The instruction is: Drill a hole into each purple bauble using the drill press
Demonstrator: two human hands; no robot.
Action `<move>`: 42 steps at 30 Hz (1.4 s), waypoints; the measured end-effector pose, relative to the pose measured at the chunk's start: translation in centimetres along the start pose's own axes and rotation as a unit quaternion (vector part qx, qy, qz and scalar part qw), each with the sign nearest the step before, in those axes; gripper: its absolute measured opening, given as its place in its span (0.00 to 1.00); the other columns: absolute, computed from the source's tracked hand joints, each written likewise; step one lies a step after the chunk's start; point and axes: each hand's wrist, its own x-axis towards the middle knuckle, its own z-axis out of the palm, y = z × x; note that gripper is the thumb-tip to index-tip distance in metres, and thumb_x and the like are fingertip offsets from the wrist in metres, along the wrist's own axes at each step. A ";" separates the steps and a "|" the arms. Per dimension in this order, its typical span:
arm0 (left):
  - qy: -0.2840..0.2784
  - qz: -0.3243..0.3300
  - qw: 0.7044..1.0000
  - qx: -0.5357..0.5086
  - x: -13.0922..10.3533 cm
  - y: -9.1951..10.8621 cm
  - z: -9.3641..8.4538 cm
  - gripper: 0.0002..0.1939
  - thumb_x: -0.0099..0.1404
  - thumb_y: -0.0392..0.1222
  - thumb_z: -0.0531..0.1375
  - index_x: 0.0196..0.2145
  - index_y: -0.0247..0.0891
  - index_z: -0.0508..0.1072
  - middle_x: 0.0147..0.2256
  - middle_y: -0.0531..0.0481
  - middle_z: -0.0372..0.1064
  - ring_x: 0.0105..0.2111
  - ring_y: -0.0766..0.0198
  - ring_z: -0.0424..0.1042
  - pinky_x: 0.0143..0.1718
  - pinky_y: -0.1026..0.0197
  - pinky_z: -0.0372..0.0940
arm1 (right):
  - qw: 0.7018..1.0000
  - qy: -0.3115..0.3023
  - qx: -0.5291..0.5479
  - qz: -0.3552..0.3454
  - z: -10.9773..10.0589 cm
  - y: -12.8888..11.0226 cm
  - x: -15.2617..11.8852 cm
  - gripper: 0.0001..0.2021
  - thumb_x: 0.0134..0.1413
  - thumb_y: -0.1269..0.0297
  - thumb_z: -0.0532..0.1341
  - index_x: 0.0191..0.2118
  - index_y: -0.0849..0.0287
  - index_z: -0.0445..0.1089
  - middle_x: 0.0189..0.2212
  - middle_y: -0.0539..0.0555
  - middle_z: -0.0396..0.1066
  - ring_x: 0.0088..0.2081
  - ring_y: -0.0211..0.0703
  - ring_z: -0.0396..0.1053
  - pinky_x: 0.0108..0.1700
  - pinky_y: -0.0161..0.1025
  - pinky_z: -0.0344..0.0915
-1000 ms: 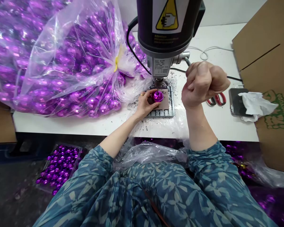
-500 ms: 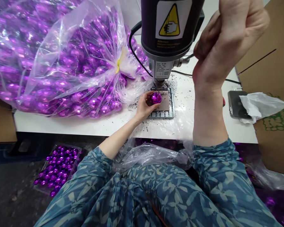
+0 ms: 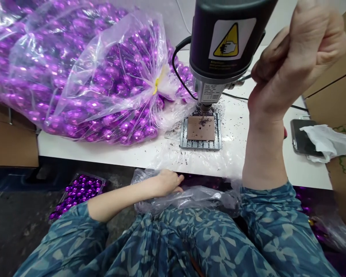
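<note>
My right hand (image 3: 300,57) is raised beside the drill press (image 3: 223,42), its fingers closed round the feed lever (image 3: 245,78). Below the drill, a brown square board (image 3: 193,132) lies on the slotted metal base (image 3: 200,145), with dark shavings and a small hole near its middle. My left hand (image 3: 168,182) is below the table's front edge, over the mouth of a clear plastic bag (image 3: 202,196) at my lap. Its thumb and fingers are apart, and I see no ball between them. Dark purple shows inside that bag.
A big tied clear bag of shiny purple balls (image 3: 103,88) fills the table's left side. A tray of purple balls (image 3: 83,186) sits low on the left. At the right lie a phone (image 3: 302,134) and crumpled tissue (image 3: 331,140). Cardboard boxes flank the table.
My left hand has left the board with the purple ball and dropped down to the bag at my lap. The board now carries only shavings. My right hand stays on the lever.
</note>
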 end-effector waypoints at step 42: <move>0.276 0.087 0.529 -0.798 9.4 -7.0 -8.5 0.15 0.71 0.50 0.74 0.46 0.38 0.77 0.45 0.44 0.83 0.47 0.56 0.83 0.53 0.50 0.80 | 0.999 0.011 0.034 0.024 -0.3 -0.4 -0.6 0.26 0.45 0.43 0.71 0.22 0.56 0.58 0.12 0.39 0.53 0.13 0.27 0.48 0.19 0.37 0.35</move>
